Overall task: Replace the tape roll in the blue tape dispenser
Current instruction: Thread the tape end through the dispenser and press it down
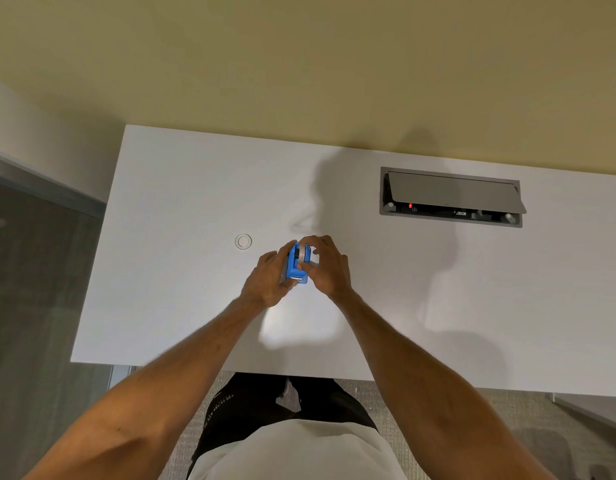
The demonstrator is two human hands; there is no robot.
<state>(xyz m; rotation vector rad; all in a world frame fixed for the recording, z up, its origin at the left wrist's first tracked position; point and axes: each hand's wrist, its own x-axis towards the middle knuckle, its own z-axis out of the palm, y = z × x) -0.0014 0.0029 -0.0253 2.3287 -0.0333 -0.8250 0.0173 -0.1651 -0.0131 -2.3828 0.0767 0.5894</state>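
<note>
The blue tape dispenser (294, 265) is held above the middle of the white desk (182, 299). My left hand (269, 280) grips its left side from below. My right hand (325, 266) closes on a whitish tape roll (304, 253) that sits in the dispenser's top, fingers curled over the roll and thumb against the dispenser's right side. A second tape ring (243, 241), thin and nearly empty, lies flat on the desk to the left of my hands. My fingers hide most of the roll.
A recessed cable box (451, 197) with its grey lid tilted open sits in the desk at the back right. The desk's left edge drops to grey carpet. A yellow wall stands behind the desk, whose front edge is close to my body.
</note>
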